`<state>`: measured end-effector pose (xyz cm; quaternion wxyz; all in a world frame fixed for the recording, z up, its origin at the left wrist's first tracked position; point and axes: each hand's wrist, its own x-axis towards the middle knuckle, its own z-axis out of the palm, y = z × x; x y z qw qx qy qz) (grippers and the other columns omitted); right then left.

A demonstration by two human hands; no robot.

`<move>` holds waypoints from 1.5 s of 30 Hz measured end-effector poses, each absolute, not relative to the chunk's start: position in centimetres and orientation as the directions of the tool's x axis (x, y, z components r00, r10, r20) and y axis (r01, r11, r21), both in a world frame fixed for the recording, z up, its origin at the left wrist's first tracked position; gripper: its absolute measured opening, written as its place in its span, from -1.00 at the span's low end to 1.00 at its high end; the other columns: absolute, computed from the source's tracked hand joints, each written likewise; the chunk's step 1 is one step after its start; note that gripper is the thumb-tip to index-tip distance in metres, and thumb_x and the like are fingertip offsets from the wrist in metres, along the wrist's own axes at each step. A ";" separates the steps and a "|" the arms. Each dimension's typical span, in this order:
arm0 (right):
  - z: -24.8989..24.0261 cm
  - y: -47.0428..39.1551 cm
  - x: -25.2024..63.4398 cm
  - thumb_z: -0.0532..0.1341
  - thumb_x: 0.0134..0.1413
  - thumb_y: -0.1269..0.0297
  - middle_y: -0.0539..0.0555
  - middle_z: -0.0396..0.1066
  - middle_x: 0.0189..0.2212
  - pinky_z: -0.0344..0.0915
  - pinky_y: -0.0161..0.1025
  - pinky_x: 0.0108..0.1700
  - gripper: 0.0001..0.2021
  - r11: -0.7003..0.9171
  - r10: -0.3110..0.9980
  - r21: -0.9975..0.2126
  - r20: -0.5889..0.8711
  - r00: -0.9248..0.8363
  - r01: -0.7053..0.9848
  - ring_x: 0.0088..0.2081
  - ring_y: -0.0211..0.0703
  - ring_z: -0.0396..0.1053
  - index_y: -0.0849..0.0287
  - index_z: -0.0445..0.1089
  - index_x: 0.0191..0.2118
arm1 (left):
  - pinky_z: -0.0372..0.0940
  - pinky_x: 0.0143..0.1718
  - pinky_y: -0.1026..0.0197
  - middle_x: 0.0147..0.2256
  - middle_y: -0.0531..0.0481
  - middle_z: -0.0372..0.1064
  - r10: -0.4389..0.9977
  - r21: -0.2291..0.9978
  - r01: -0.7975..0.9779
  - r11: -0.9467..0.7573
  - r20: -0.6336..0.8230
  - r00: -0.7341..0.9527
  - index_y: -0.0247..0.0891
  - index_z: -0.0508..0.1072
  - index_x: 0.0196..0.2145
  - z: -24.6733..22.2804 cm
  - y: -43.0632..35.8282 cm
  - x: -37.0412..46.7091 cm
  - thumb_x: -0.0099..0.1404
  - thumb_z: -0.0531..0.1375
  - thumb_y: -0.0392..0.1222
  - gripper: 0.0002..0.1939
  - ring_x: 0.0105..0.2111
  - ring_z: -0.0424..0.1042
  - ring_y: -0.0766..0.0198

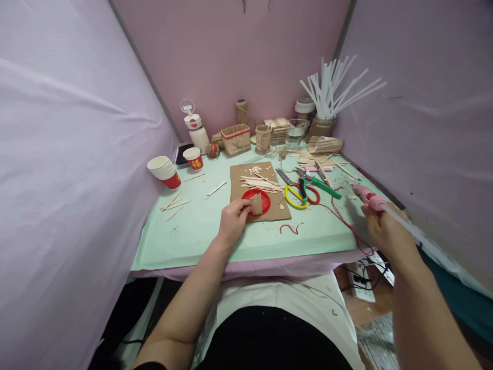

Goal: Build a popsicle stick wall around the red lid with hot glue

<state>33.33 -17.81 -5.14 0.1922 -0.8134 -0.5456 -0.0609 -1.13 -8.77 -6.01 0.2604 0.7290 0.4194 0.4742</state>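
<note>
Between the fingers of my left hand (233, 220) is a small brown cardboard piece (256, 204), held over a round red lid (265, 201). The lid lies on a brown cardboard sheet (239, 177), below a pile of thin wooden sticks (262, 184). Out at the right edge of the table, my right hand (387, 228) is closed around a pink glue gun (370, 197), its nozzle toward the table. A long translucent glue stick (402, 221) comes out of the gun's back.
Scissors (296, 197), green-handled pliers (325, 187) and red cord (344, 222) lie right of the cardboard. Paper cups (165, 172) stand at the left. Along the back are a white bottle (199, 137), a woven box (236, 140), a water bowl (296, 134) and white sticks (331, 87).
</note>
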 end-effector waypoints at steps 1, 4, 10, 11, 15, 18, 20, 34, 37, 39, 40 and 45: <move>-5.2 -17.7 33.7 -0.04 0.26 0.17 0.38 0.47 -0.24 0.14 -0.09 -0.23 -0.58 -0.351 0.869 -0.218 0.287 0.404 0.911 -0.25 0.13 0.39 0.29 0.42 0.00 | 0.24 -0.30 0.26 -0.41 0.02 0.48 0.858 0.776 0.365 -0.514 0.474 0.199 -0.20 0.52 -0.39 -6.0 -8.8 -1.1 0.19 0.16 -0.35 -0.85 -0.41 0.38 0.28; -5.2 -17.5 34.2 -0.06 0.27 0.14 0.43 0.45 -0.29 0.08 -0.06 -0.30 -0.58 -0.426 0.865 -0.128 0.231 0.445 0.896 -0.26 0.18 0.35 0.32 0.44 -0.14 | 0.24 -0.29 0.25 -0.41 0.02 0.48 0.862 0.778 0.370 -0.507 0.468 0.196 -0.19 0.53 -0.40 -5.9 -8.8 -1.1 0.19 0.17 -0.35 -0.86 -0.40 0.38 0.27; -5.9 -17.2 33.9 -0.09 0.28 0.16 0.54 0.36 -0.12 0.05 -0.02 -0.28 -0.58 -0.436 0.873 0.006 0.247 0.421 0.900 -0.08 0.33 0.26 0.37 0.36 -0.05 | 0.23 -0.28 0.24 -0.40 0.01 0.48 0.867 0.788 0.362 -0.498 0.456 0.201 -0.18 0.53 -0.40 -5.9 -8.7 -1.1 0.18 0.17 -0.34 -0.85 -0.39 0.38 0.26; -6.1 -17.2 33.9 -0.07 0.27 0.15 0.54 0.35 -0.10 0.06 -0.02 -0.27 -0.58 -0.421 0.884 0.016 0.234 0.406 0.907 -0.07 0.33 0.26 0.37 0.36 -0.05 | 0.23 -0.28 0.24 -0.40 0.01 0.48 0.867 0.789 0.361 -0.498 0.455 0.201 -0.18 0.53 -0.40 -6.0 -8.6 -1.1 0.18 0.17 -0.34 -0.85 -0.39 0.38 0.26; -6.2 -17.5 34.0 0.03 0.24 0.10 0.50 0.33 -0.03 0.09 0.01 -0.22 -0.59 -0.394 0.901 0.025 0.211 0.380 0.919 -0.04 0.33 0.25 0.32 0.38 -0.01 | 0.24 -0.28 0.24 -0.40 0.01 0.48 0.876 0.804 0.349 -0.482 0.442 0.194 -0.17 0.53 -0.40 -6.0 -8.6 -1.1 0.18 0.17 -0.35 -0.85 -0.39 0.38 0.25; -5.0 -17.7 33.0 0.10 0.20 0.09 0.44 0.30 0.05 0.14 0.07 -0.16 -0.56 -0.400 0.868 -0.003 0.319 0.380 0.916 -0.03 0.34 0.23 0.31 0.36 0.05 | 0.24 -0.27 0.24 -0.40 0.01 0.48 0.879 0.805 0.352 -0.478 0.436 0.195 -0.17 0.54 -0.40 -5.9 -8.6 -1.1 0.18 0.17 -0.35 -0.85 -0.39 0.39 0.26; -3.8 -17.4 31.3 0.11 0.19 0.12 0.38 0.31 0.06 0.18 0.09 -0.12 -0.57 -0.312 0.866 -0.064 0.390 0.312 0.948 -0.04 0.30 0.25 0.29 0.36 0.07 | 0.24 -0.26 0.24 -0.38 0.01 0.49 0.878 0.801 0.358 -0.480 0.437 0.197 -0.17 0.54 -0.39 -5.8 -8.6 -1.0 0.18 0.17 -0.35 -0.85 -0.38 0.40 0.25; -6.2 -8.6 17.7 0.14 0.07 0.53 0.12 0.47 -0.26 0.29 -0.16 -0.09 -0.77 0.520 0.846 -0.464 0.399 -0.355 0.718 -0.18 -0.07 0.37 0.17 0.53 -0.29 | 0.26 -0.28 0.21 -0.38 0.00 0.52 0.884 0.798 0.381 -0.467 0.436 0.169 -0.16 0.57 -0.37 -6.1 -8.6 -1.1 0.18 0.20 -0.30 -0.86 -0.39 0.41 0.23; -6.6 -8.3 17.6 0.16 0.06 0.53 0.11 0.48 -0.34 0.29 -0.19 -0.18 -0.78 0.526 0.843 -0.465 0.394 -0.366 0.712 -0.27 -0.11 0.37 0.18 0.54 -0.40 | 0.25 -0.30 0.22 -0.40 0.00 0.52 0.886 0.800 0.381 -0.463 0.437 0.157 -0.15 0.58 -0.38 -6.1 -8.5 -1.1 0.18 0.21 -0.29 -0.86 -0.41 0.41 0.24; -6.7 -8.3 17.6 0.15 0.06 0.53 0.11 0.47 -0.36 0.28 -0.20 -0.21 -0.78 0.526 0.843 -0.467 0.398 -0.363 0.711 -0.29 -0.12 0.37 0.19 0.53 -0.43 | 0.25 -0.30 0.22 -0.40 0.00 0.52 0.889 0.803 0.383 -0.456 0.431 0.156 -0.16 0.59 -0.39 -6.2 -8.5 -1.1 0.17 0.21 -0.31 -0.86 -0.41 0.41 0.24; -6.8 -8.2 17.6 0.15 0.06 0.54 0.11 0.47 -0.37 0.27 -0.20 -0.22 -0.78 0.527 0.842 -0.466 0.400 -0.363 0.710 -0.30 -0.12 0.37 0.19 0.54 -0.43 | 0.25 -0.30 0.22 -0.40 0.00 0.52 0.890 0.802 0.387 -0.454 0.428 0.156 -0.16 0.59 -0.39 -6.1 -8.5 -1.1 0.17 0.21 -0.31 -0.86 -0.41 0.42 0.24; -6.9 -8.1 17.6 0.16 0.05 0.55 0.09 0.47 -0.39 0.26 -0.22 -0.25 -0.76 0.540 0.834 -0.466 0.407 -0.372 0.701 -0.32 -0.15 0.36 0.18 0.53 -0.47 | 0.26 -0.30 0.21 -0.41 0.00 0.53 0.883 0.787 0.403 -0.467 0.437 0.171 -0.15 0.59 -0.39 -5.9 -8.5 -1.2 0.16 0.21 -0.33 -0.84 -0.41 0.43 0.23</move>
